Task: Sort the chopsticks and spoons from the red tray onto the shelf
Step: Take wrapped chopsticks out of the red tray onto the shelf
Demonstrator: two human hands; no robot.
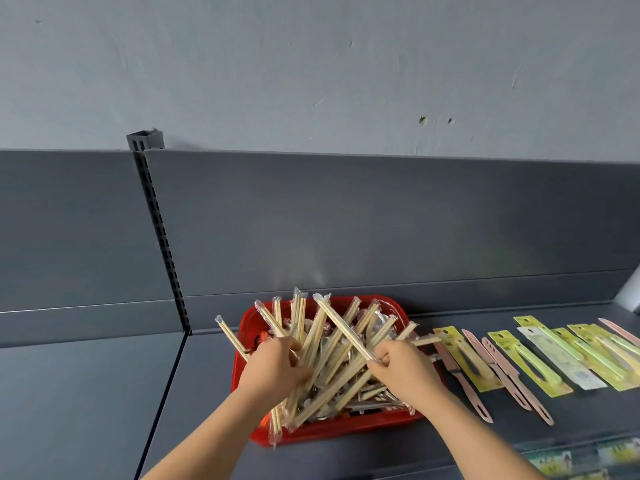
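Observation:
A red tray (346, 427) stands on the dark grey shelf (86, 393), filled with plastic-wrapped wooden chopsticks (360, 317) lying crisscross over metal spoons (374, 405) at the bottom. My left hand (273, 365) is over the tray's left half, closed around a bundle of wrapped chopsticks that fans up and down from the fist. My right hand (403, 367) is over the tray's right side, pinching one wrapped chopstick pair that slants up to the left. Most of the spoons are hidden under the chopsticks.
To the right of the tray, pink knives (505, 372) and yellow-green carded utensils (540, 358) lie in a row on the shelf. A slotted upright post (159, 233) divides the back panel. The shelf's left section lies beyond a seam beside the tray.

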